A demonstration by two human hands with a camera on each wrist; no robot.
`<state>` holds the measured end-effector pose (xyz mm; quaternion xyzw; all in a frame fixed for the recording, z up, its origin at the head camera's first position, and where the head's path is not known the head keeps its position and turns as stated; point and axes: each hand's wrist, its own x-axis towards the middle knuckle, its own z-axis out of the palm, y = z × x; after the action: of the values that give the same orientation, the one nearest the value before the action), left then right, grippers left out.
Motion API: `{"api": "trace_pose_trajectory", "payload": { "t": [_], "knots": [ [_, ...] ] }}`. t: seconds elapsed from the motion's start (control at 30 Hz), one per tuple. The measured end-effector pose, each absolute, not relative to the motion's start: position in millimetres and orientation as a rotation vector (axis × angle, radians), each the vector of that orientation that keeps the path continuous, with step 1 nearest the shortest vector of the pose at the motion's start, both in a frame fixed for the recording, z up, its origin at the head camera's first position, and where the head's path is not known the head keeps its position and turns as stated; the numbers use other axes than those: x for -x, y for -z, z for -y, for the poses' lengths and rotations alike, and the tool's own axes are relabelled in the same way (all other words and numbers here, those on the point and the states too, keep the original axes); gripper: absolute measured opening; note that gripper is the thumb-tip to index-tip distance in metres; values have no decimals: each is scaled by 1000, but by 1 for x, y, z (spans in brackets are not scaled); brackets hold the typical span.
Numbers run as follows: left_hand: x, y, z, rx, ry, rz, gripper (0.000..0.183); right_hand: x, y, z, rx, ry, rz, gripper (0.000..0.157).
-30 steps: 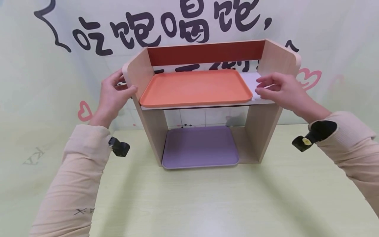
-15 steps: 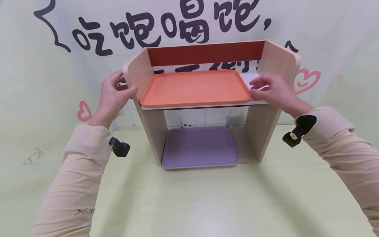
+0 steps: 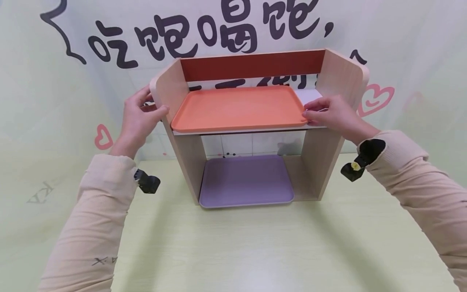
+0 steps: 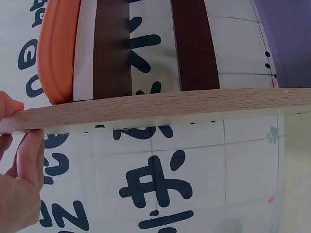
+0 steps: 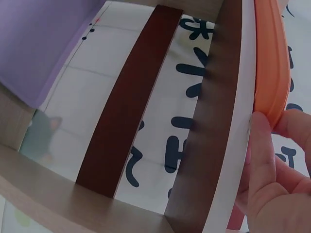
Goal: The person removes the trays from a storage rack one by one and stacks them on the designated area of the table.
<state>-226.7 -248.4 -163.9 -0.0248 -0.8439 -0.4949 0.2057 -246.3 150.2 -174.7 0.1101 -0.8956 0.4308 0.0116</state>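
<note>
A two-tier wooden shelf [image 3: 328, 170] stands in the middle of the head view, an orange tray [image 3: 238, 109] lying flat on its white upper board. My left hand [image 3: 136, 115] grips the shelf's left side panel, thumb on the inner face and fingers outside; the left wrist view shows the panel edge [image 4: 170, 104] between them. At the tray's front right corner, my right hand [image 3: 335, 115] pinches the rim with thumb and fingertips. The right wrist view has the fingers [image 5: 262, 150] right at the orange corner. On the bottom board lies a purple tray [image 3: 248, 182].
The shelf sits on a pale wood-grain table [image 3: 233, 247]. Behind it hangs a white cloth [image 3: 412, 36] with large black characters and pink hearts. A red-brown back rail [image 3: 251, 67] spans the shelf's top. White board [image 3: 308, 96] shows right of the orange tray.
My right hand has moved left and slightly down from beside the orange tray onto its front right corner, closing on the rim. My left hand keeps its hold on the panel.
</note>
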Motion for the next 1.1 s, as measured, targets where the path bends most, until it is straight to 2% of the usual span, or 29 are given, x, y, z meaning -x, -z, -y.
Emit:
{"api": "trace_pose_trajectory", "payload": {
  "t": [0.8, 1.1],
  "knots": [
    [229, 166, 248, 79, 1374, 2337, 55, 227, 180, -150, -225, -1578, 2720, 49],
    [227, 166, 250, 66, 1365, 2350, 56, 211, 183, -152, -214, -1897, 2577, 56]
  ]
}}
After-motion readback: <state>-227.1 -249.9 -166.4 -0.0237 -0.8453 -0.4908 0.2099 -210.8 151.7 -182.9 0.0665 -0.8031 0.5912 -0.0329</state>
